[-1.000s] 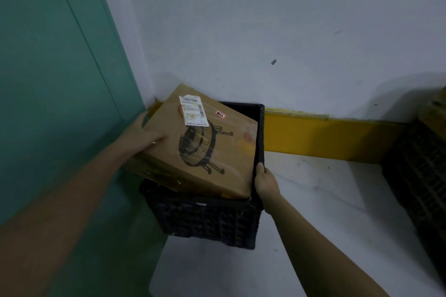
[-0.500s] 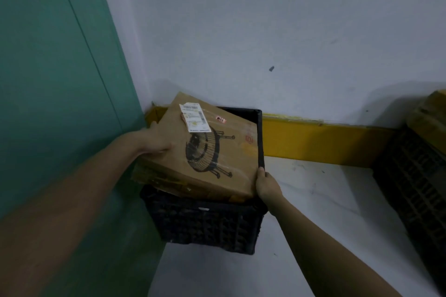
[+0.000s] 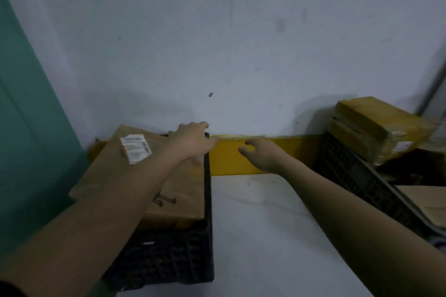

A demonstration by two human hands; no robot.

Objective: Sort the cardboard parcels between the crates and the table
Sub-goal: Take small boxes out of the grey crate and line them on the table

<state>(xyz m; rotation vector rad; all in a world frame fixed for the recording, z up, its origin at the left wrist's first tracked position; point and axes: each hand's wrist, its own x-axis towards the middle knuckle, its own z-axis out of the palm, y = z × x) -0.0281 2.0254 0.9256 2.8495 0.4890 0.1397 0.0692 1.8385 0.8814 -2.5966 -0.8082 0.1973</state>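
A brown cardboard parcel (image 3: pixel 178 198) with a white label (image 3: pixel 135 148) and a black fan print lies tilted on top of the black crate (image 3: pixel 169 255) at the left. My left arm crosses over the parcel. My left hand (image 3: pixel 190 138) rests with spread fingers on the parcel's far right corner, by the crate's rear rim. To the right of the crate, my right hand (image 3: pixel 261 155) hovers in front of the yellow strip, fingers loosely bent and holding nothing.
A second black crate (image 3: pixel 357 176) stands at the right with yellow-taped parcels (image 3: pixel 379 128) stacked on it and a brown carton (image 3: pixel 424 202) inside. A yellow strip (image 3: pixel 289 152) runs along the white wall's base. A green panel (image 3: pixel 29 128) closes the left side. White floor lies between the crates.
My right hand let go of the parcel's near right corner and rose toward the yellow strip. My left hand slid from the parcel's left edge to its far right corner. The parcel sank lower on the crate.
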